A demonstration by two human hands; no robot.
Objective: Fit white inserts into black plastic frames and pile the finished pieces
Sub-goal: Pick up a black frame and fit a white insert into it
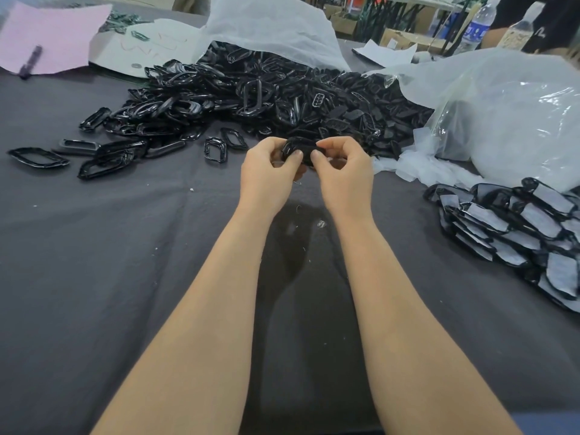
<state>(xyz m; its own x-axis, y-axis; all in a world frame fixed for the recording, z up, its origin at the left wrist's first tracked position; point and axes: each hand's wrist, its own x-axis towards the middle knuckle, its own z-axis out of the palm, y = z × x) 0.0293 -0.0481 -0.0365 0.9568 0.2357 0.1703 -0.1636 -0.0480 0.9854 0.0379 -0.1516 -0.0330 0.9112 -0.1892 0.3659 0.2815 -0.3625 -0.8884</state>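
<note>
A black frame (pixel 298 150) is held between both hands, just in front of the near edge of the heap of black frames (pixel 266 92). It is pinched at its left end by the curled fingers and thumb of the left hand (pixel 266 171) and at its right end by those of the right hand (pixel 342 171); both thumbs are pressed on its near face. The piece is lifted clear of the grey cloth (pixel 125 262).

The frame is seen as a small, glossy, rounded dark shape, largely covered by fingers. Whether a white insert sits in it cannot be told.

Loose frames (pixel 37 157) are scattered on the cloth at the heap's left edge. To the right of the heap and nearer the person, a pile of finished pieces (pixel 518 227) is noted, black rims with white centres, overlapping. A translucent white bag (pixel 518 120) lies against the heap's right side, touching it; a second plastic sheet (pixel 273 23) stands up behind the heap. Behind and left of the heap, a pink paper (pixel 53 36) with a pen (pixel 31 61) on it is recorded. Behind and far right of the heap, a water bottle (pixel 478 26) stands upright.
</note>
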